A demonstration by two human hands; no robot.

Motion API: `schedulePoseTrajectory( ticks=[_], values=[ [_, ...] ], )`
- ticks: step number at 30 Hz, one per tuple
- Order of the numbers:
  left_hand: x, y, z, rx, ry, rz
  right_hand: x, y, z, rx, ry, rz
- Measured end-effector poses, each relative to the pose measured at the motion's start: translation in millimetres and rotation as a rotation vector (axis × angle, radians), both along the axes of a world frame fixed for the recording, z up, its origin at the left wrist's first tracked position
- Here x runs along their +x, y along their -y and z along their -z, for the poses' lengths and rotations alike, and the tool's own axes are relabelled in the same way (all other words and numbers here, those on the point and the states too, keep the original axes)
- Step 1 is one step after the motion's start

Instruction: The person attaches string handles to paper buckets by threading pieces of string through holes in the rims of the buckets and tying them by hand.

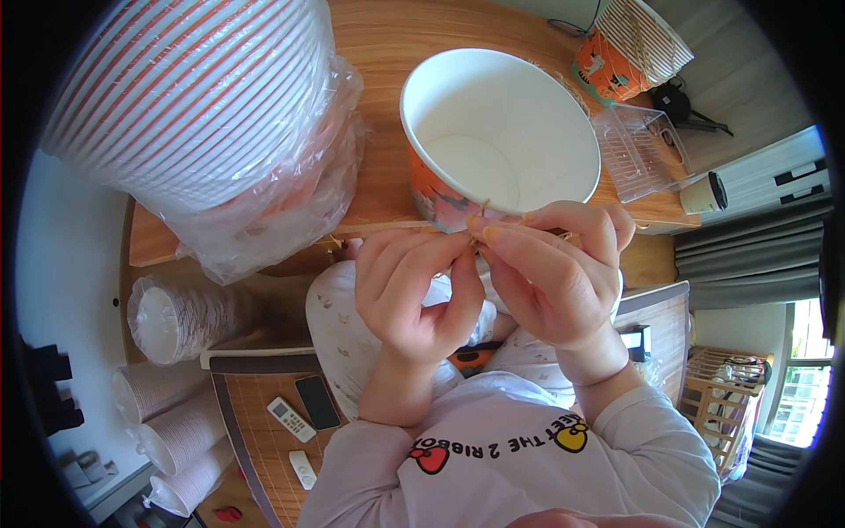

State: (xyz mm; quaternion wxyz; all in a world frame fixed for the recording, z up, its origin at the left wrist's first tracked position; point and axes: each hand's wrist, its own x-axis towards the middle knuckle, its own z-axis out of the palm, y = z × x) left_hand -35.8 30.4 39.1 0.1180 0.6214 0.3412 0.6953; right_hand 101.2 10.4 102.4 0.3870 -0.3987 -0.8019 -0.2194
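A large round paper tub [493, 132], white inside with an orange printed outside, stands on the wooden table in front of me. My left hand [409, 286] and my right hand [559, 268] meet just before its near side, fingertips close together. Between the pinched fingers of both hands is a thin tan strand [482, 208], its short end sticking up by the tub's wall. It looks like twine or cord, but most of it is hidden by my fingers.
Tall nested tubs in clear plastic [220, 114] fill the table's left. At the far right are more orange tubs [616, 62], a clear plastic tray [638, 150] and a cup [702, 194]. A phone [318, 402] and a remote control [291, 419] lie on a mat at lower left.
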Motion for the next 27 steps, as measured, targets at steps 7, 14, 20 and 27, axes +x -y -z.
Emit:
schedulePoseTrajectory(
  ticks=[7,14,20,27],
  values=[
    [0.4,0.8,-3.0,0.048,-0.079,-0.095,0.8,-2.4,-2.4,0.013,0.005,-0.017],
    [1.1,-2.7,-0.9,0.076,-0.129,-0.126,-1.4,-6.5,-1.8,0.05,-0.049,-0.045],
    [3.6,-1.8,0.5,0.024,-0.068,-0.071,-3.3,-7.5,0.6,0.068,-0.098,-0.033],
    [4.1,1.3,-2.6,-0.02,-0.048,-0.035,-0.5,-4.0,2.3,0.036,-0.112,-0.01]
  ],
)
